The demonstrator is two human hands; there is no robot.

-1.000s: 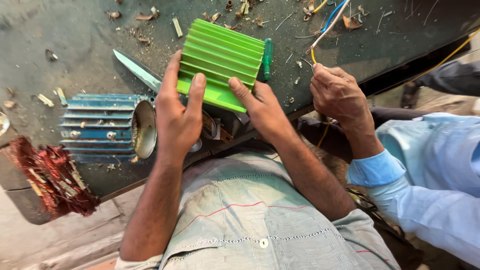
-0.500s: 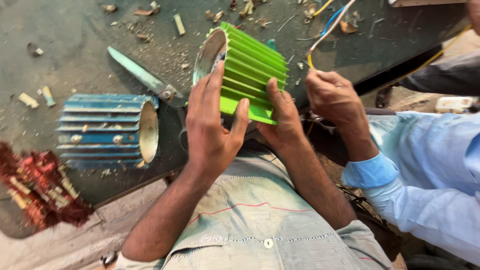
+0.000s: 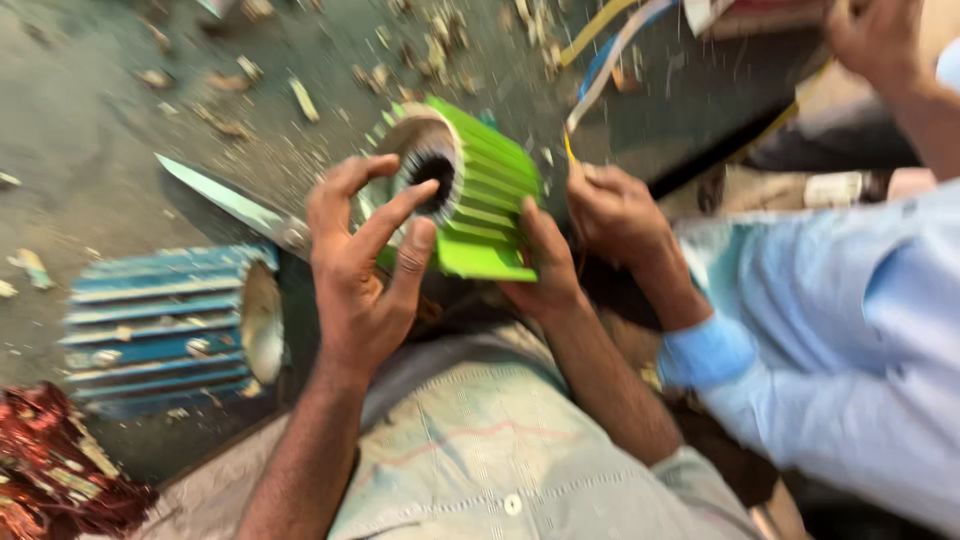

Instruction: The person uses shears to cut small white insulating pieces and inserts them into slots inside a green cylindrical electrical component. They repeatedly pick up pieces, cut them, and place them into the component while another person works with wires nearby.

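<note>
Head view: the left hand (image 3: 365, 275) and the right hand (image 3: 545, 270) hold the green finned motor housing (image 3: 470, 200) tilted above the tabletop (image 3: 100, 130), fingers pressed on its two sides. The grip looks loose; the housing could slip and fall on the co-worker's hand (image 3: 615, 215) just beside it.

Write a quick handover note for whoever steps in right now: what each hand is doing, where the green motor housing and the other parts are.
Left hand: on the open end of the green finned housing, fingers spread over its rim.
Right hand: grip under the housing's near edge.
Housing is tipped up, with its open end in view.
Blue finned housing lies on the bench to the left, a metal blade beside it, copper wire bundle at the near corner.
A co-worker's hand in a blue sleeve handles wires at right.
</note>
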